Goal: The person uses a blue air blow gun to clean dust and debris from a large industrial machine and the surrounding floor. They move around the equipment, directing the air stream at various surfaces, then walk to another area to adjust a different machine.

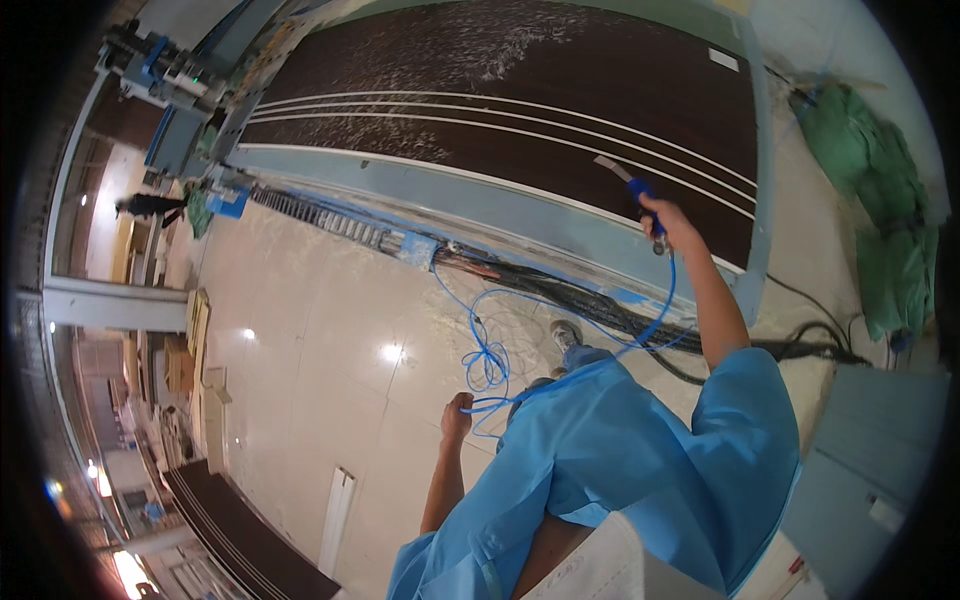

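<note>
My right hand (672, 224) is closed round a blue air blow gun (637, 187), held over the near right part of a dark brown panel (560, 150). The gun's flat pale nozzle points up and to the left, toward three thin light lines that run along the panel. White chips and dust lie scattered over the panel's left and far parts. From the gun's handle a blue air hose (668, 300) drops past my waist. Low at my left side, my left hand (457, 416) grips loops of this hose; more coils hang beside it.
The panel lies on a long machine bed (480, 190) with a cable chain (320, 222) and thick black cables (570, 290) along its near side. A machine head (185, 75) stands far left. Green cloth bags (865, 160) are at right. A white strip (337, 515) lies on the tiled floor.
</note>
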